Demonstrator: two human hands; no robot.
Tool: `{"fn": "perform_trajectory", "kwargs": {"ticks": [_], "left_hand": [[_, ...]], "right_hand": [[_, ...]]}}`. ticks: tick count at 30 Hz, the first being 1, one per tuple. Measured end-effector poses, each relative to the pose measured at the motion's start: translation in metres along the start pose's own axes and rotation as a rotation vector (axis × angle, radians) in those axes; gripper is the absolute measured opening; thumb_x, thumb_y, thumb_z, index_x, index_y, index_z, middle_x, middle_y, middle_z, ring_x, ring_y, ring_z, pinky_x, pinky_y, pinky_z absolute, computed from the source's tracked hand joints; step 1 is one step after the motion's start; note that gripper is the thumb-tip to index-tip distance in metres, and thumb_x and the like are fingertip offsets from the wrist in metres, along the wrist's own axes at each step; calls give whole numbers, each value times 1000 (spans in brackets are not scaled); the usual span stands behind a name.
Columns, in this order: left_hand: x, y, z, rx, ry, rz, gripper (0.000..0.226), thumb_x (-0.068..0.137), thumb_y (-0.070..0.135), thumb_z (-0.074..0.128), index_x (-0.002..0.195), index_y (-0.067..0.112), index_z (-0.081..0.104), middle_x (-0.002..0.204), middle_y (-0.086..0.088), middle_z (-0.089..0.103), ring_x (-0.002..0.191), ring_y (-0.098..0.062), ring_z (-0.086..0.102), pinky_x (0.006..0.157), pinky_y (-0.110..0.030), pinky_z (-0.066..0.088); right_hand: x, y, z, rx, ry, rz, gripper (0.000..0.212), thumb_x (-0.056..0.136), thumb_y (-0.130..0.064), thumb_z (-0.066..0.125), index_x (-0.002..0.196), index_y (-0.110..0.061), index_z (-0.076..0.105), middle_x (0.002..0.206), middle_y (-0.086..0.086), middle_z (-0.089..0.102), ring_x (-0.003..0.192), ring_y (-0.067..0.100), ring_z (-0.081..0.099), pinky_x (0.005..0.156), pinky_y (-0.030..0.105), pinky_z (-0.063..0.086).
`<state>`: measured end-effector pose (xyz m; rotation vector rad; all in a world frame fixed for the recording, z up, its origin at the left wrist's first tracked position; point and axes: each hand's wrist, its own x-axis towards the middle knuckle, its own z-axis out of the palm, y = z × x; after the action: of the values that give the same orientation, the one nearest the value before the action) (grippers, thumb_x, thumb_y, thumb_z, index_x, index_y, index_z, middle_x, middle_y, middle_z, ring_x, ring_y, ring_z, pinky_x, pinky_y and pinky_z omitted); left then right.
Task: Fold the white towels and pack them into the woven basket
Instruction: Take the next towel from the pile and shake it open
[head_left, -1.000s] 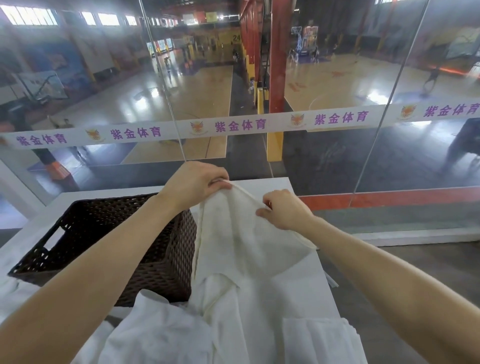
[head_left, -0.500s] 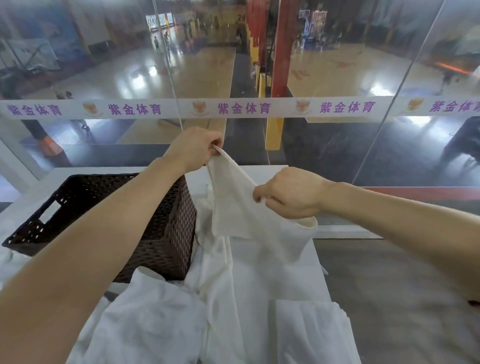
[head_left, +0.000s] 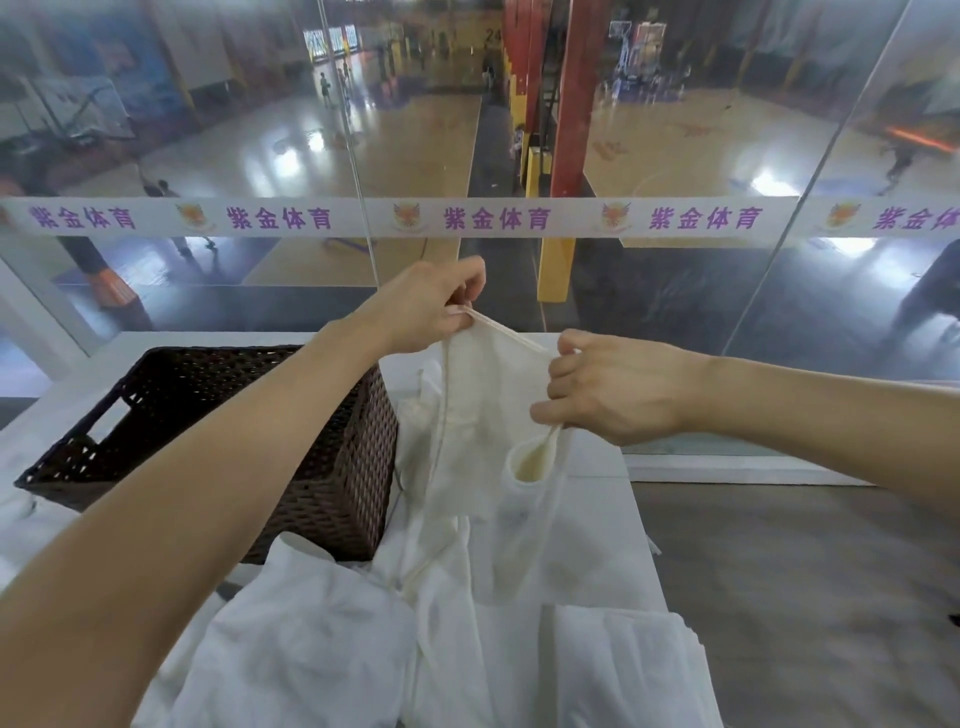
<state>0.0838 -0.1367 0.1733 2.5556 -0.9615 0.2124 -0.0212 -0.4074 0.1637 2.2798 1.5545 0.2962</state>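
Observation:
A white towel (head_left: 483, 415) hangs in the air above the table, stretched along its top edge between both hands. My left hand (head_left: 421, 306) pinches one upper corner. My right hand (head_left: 618, 384) grips the other end, and a fold of the cloth bunches below its fingers. The dark brown woven basket (head_left: 343, 467) stands on the left of the table, partly hidden by my left forearm; its inside looks empty where visible. More white towels lie near me: a crumpled one (head_left: 306, 639) and a flatter one (head_left: 623, 670).
The white table (head_left: 613, 525) ends at its right edge near the hanging towel, with grey floor (head_left: 805, 597) beyond. A glass wall with a printed white band (head_left: 493, 218) stands directly behind the table.
Both hands lifted the towel off the table, and the left hand rose higher. The right hand shifted right along the edge, stretching the top hem, and now bunches a fold beneath it.

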Motion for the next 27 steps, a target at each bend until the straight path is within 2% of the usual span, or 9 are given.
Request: {"fn": "perform_trajectory", "kwargs": {"ticks": [2, 6, 13, 16, 19, 21, 24, 25, 27], "left_hand": [[-7, -3, 9, -16, 18, 19, 24, 93, 0, 66, 90, 22, 58, 81, 3, 64, 71, -12, 54, 70, -38, 48], [-21, -13, 24, -126, 64, -36, 34, 93, -5, 65, 89, 24, 82, 98, 12, 75, 87, -5, 67, 84, -35, 56], [-32, 18, 22, -318, 105, 0, 24, 92, 46, 76, 100, 25, 84, 101, 11, 76, 91, -14, 70, 82, -30, 56], [-25, 20, 23, -234, 178, 19, 17, 87, 34, 88, 101, 25, 84, 100, 13, 75, 89, -9, 68, 80, -27, 53], [-17, 25, 22, -207, 201, 29, 9, 90, 21, 85, 98, 20, 83, 93, 10, 75, 83, -10, 66, 76, -31, 54], [-12, 28, 18, -203, 163, 39, 8, 90, 17, 84, 97, 19, 80, 90, 8, 75, 82, -15, 67, 80, -41, 59], [-3, 37, 14, -176, 81, 88, 18, 89, 17, 86, 99, 16, 70, 91, 5, 73, 85, -21, 68, 83, -50, 59], [-1, 41, 15, -174, 66, 81, 25, 89, 20, 88, 101, 16, 66, 93, 4, 72, 86, -22, 68, 83, -50, 59], [-3, 45, 20, -216, 83, 42, 38, 88, 27, 89, 107, 17, 58, 97, 4, 72, 86, -19, 69, 81, -42, 60]], "right_hand": [[3, 4, 1, 13, 78, 112, 10, 109, -26, 49, 102, -24, 55, 72, -3, 55, 74, 28, 54, 83, 42, 43], [3, 12, 2, 16, 164, 304, 20, 110, -34, 50, 99, -22, 62, 75, -3, 61, 75, 27, 55, 84, 41, 41], [9, 17, 3, 55, 236, 572, 31, 111, -37, 45, 86, -22, 55, 73, -2, 64, 66, 25, 49, 81, 43, 42], [10, 19, 2, 81, 204, 693, 34, 112, -40, 42, 89, -22, 59, 72, -2, 61, 66, 23, 51, 82, 40, 43], [12, 14, 1, 153, 253, 836, 28, 106, -41, 58, 86, -22, 58, 70, -3, 56, 64, 21, 48, 81, 40, 48], [14, 12, 0, 131, 336, 892, 29, 95, -46, 74, 96, -20, 61, 87, -1, 63, 80, 24, 56, 89, 45, 51], [23, 19, -4, 261, 207, 893, 86, 80, -63, 84, 147, -22, 49, 135, 1, 62, 131, 27, 54, 113, 46, 39], [29, 23, -1, 367, 161, 885, 79, 82, -62, 83, 145, -26, 52, 130, -1, 66, 129, 27, 57, 112, 45, 41], [39, 27, 5, 530, 58, 887, 22, 95, -51, 75, 103, -34, 63, 93, -7, 69, 100, 28, 69, 90, 43, 53]]}}
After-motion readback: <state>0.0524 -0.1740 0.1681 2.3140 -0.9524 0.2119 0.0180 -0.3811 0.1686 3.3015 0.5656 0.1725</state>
